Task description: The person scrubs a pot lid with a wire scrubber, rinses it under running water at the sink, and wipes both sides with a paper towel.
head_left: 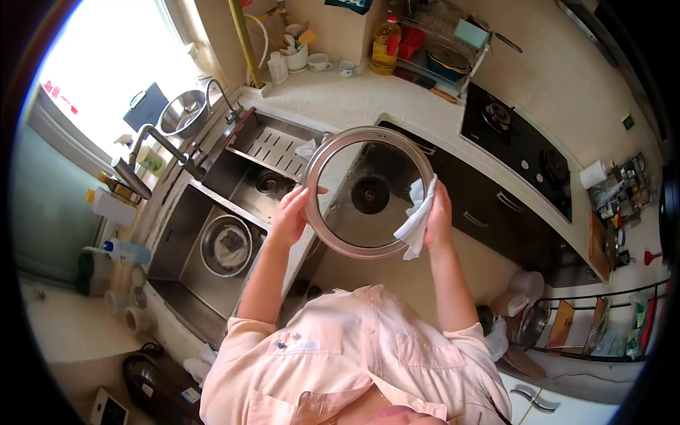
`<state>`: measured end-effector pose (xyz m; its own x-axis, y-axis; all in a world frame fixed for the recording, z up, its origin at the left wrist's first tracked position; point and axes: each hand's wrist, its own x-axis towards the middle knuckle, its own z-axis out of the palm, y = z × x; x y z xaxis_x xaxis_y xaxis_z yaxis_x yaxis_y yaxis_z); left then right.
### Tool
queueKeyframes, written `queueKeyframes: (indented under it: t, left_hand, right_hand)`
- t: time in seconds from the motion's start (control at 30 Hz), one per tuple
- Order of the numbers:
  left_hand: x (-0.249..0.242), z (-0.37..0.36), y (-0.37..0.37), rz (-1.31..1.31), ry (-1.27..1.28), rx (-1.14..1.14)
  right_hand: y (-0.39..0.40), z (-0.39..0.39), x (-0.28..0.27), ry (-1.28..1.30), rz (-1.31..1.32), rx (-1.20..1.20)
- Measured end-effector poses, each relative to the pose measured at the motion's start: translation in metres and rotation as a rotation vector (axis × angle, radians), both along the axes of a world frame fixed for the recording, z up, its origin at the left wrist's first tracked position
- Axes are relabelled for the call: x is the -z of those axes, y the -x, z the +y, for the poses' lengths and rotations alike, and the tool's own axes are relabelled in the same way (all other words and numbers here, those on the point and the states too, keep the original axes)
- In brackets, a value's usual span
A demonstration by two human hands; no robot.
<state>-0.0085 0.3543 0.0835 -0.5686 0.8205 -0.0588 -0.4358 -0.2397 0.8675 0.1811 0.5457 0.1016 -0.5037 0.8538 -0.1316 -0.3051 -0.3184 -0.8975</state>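
A round glass pot lid (333, 205) with a wide metal rim and a dark centre knob is held up in front of my chest. My left hand (289, 212) grips its left rim, with the fingers partly behind the glass. On the opposite side, my right hand (440, 216) is closed on a white cloth (418, 221), which is pressed against the right rim and hangs over the glass. Some of the right fingers are hidden by the cloth.
To the left is a double sink (183, 237) with a metal bowl (225, 244) in one basin and a slotted drain tray (273, 145) over the other. A tall faucet (166, 145) rises behind. A black gas stove (520, 152) and oil bottle (386, 46) stand along the right counter.
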Motion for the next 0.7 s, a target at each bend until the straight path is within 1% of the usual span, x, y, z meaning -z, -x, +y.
queueKeyframes:
  t: [0.03, 0.07, 0.13, 0.17, 0.27, 0.3, 0.4, 0.47, 0.53, 0.57, 0.63, 0.67, 0.7]
  left_hand:
    - [-0.003, 0.001, 0.001, 0.005, 0.058, 0.049]
    - [0.001, 0.004, 0.003, 0.007, 0.057, 0.032]
    - [0.006, 0.019, 0.014, 0.022, 0.048, 0.002]
    - [0.003, 0.028, 0.015, 0.032, 0.103, -0.050]
    - [-0.009, 0.027, 0.011, 0.081, 0.132, -0.059]
    - [-0.011, 0.025, 0.008, 0.104, 0.127, -0.090]
    - [-0.022, 0.018, -0.001, 0.192, 0.106, -0.007]
    - [-0.017, 0.018, -0.001, 0.463, 0.124, 0.061]
    - [-0.037, 0.019, -0.014, 0.775, 0.124, 0.128]
    - [-0.054, 0.018, -0.023, 0.862, 0.154, 0.173]
    - [-0.049, 0.022, -0.024, 0.881, 0.100, 0.168]
    - [-0.047, 0.023, -0.025, 0.891, 0.072, 0.166]
    - [-0.047, 0.020, -0.022, 0.851, 0.105, 0.146]
  right_hand:
    - [-0.003, 0.003, -0.004, 0.003, 0.014, -0.035]
    - [-0.006, 0.005, -0.006, 0.008, 0.028, -0.072]
    - [-0.009, 0.007, -0.006, -0.069, -0.043, -0.116]
    - [-0.010, 0.008, -0.006, -0.111, -0.078, -0.135]
    - [-0.016, 0.009, -0.006, -0.241, -0.083, -0.243]
    - [-0.016, 0.009, -0.009, -0.362, -0.133, -0.237]
    - [-0.014, 0.012, -0.033, -0.739, -0.331, -0.377]
    - [-0.002, 0.013, -0.052, -0.971, -0.452, -0.502]
    - [0.013, 0.001, -0.082, -1.165, -0.595, -0.666]
    - [0.023, -0.004, -0.083, -1.286, -0.554, -0.732]
    - [0.040, -0.012, -0.085, -1.523, -0.461, -0.862]
    - [0.044, -0.011, -0.087, -1.475, -0.453, -0.894]
    - [0.048, -0.009, -0.091, -1.427, -0.444, -0.924]
